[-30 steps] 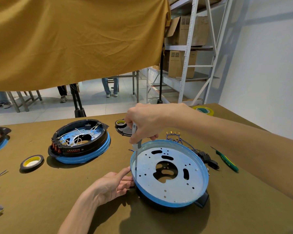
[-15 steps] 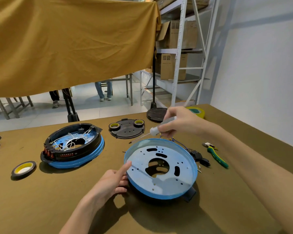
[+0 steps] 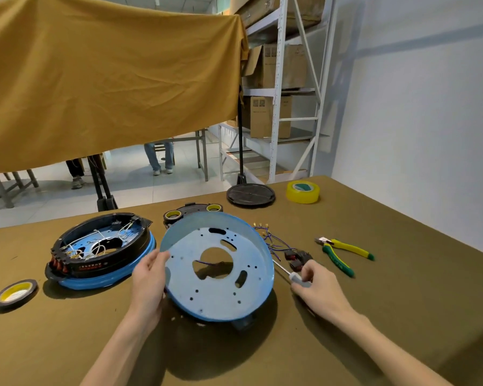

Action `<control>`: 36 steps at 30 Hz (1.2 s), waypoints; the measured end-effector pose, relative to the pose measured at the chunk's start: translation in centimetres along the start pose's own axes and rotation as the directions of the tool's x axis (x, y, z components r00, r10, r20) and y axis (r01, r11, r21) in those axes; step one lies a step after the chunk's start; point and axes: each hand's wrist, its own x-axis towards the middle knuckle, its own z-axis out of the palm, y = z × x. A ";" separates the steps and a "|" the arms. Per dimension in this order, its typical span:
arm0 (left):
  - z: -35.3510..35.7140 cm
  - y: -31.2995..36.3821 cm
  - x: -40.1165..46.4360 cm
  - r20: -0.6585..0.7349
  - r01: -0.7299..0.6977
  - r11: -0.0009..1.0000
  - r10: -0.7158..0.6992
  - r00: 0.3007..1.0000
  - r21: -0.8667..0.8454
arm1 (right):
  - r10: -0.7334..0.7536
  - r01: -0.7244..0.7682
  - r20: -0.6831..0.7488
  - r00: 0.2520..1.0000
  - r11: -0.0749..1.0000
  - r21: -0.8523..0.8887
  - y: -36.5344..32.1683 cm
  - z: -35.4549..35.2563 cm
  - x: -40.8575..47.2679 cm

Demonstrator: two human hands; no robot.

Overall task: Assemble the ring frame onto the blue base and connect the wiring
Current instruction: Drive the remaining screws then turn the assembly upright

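The blue base (image 3: 221, 296), a round pan with holes in its floor, is tilted up with its far rim raised off the table. My left hand (image 3: 149, 277) grips its left rim, thumb inside. My right hand (image 3: 317, 285) holds a small screwdriver (image 3: 286, 273) low at the pan's right side, tip pointing toward the rim. A bundle of wires with black connectors (image 3: 293, 256) lies just behind that hand. Part of a black ring piece shows under the pan's lower edge.
An assembled blue base with black ring frame (image 3: 101, 249) sits at left. Around lie a yellow-centred tape roll (image 3: 14, 292), green-yellow pliers (image 3: 343, 253), a yellow tape roll (image 3: 302, 191), a black disc (image 3: 250, 194) and a black plate with two tape rolls (image 3: 191, 213).
My right hand carried the screwdriver from over the pan's far rim down to the table at its right. My left hand took hold of the left rim and tilted the pan up.
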 end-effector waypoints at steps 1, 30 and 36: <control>0.1 0.5 0.0 -0.002 -0.107 0.994 0.107 0.994 0.004 | -0.004 0.005 0.018 1.000 1.000 -0.028 -0.1 0.5 0.0; 2.3 -7.0 -5.0 0.862 -0.941 -0.229 0.494 0.109 0.250 | 0.019 0.002 0.069 0.997 0.958 -0.285 1.0 -1.4 3.0; 3.5 -6.7 -4.9 0.766 -0.939 -0.101 0.611 0.202 0.328 | -0.103 0.107 -0.098 0.990 0.994 0.036 -1.3 -2.0 2.7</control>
